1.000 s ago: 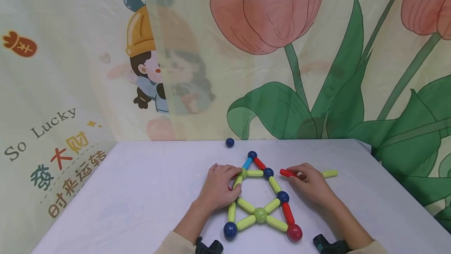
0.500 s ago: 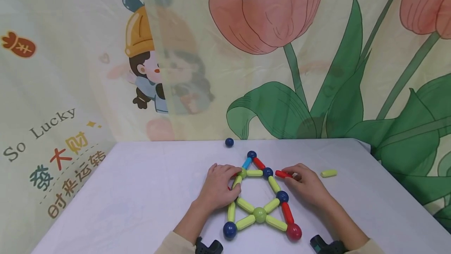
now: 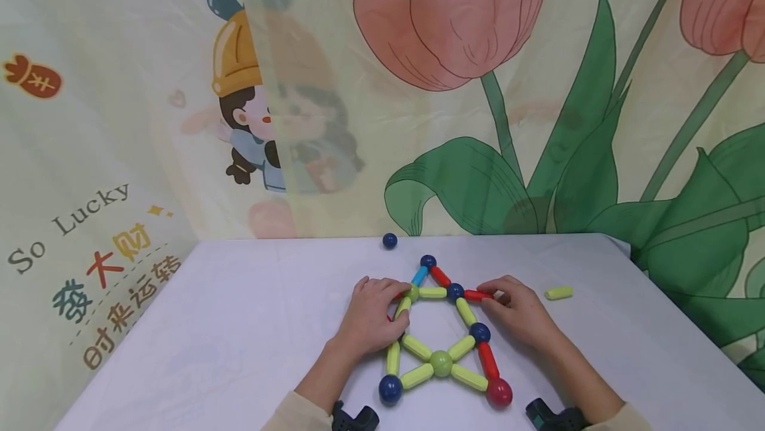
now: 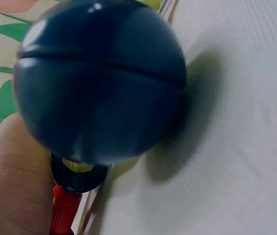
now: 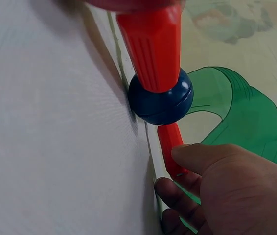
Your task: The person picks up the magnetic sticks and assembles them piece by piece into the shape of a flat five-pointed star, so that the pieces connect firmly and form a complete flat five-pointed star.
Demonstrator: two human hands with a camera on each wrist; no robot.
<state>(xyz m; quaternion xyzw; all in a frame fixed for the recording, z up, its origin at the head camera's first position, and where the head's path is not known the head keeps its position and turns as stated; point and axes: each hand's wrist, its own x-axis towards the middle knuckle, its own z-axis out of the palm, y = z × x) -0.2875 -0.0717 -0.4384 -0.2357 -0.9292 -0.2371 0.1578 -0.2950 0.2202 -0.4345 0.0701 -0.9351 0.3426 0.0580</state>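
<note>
A flat frame of magnetic rods and balls lies on the table, with a green ball (image 3: 441, 363) low in its middle. My left hand (image 3: 372, 315) grips the frame's upper left side, fingers at another green ball (image 3: 411, 293) and thumb by a yellow-green rod. Bits of red show under this hand; the rest is covered. Between thumb and fingers my right hand (image 3: 518, 308) pinches a red magnetic rod (image 3: 475, 295), its inner end against a blue ball (image 3: 455, 291) on the upper right. A large blue ball (image 4: 99, 83) fills much of the left wrist view.
One loose blue ball (image 3: 390, 240) sits near the back edge of the white table (image 3: 269, 325). Right of my right hand lies a single yellow-green rod (image 3: 558, 293). A printed curtain (image 3: 323, 86) hangs behind the table.
My right hand has moved left with the red rod, whose end has gone from apart to meeting the blue ball. The left hand stays at the frame's left side.
</note>
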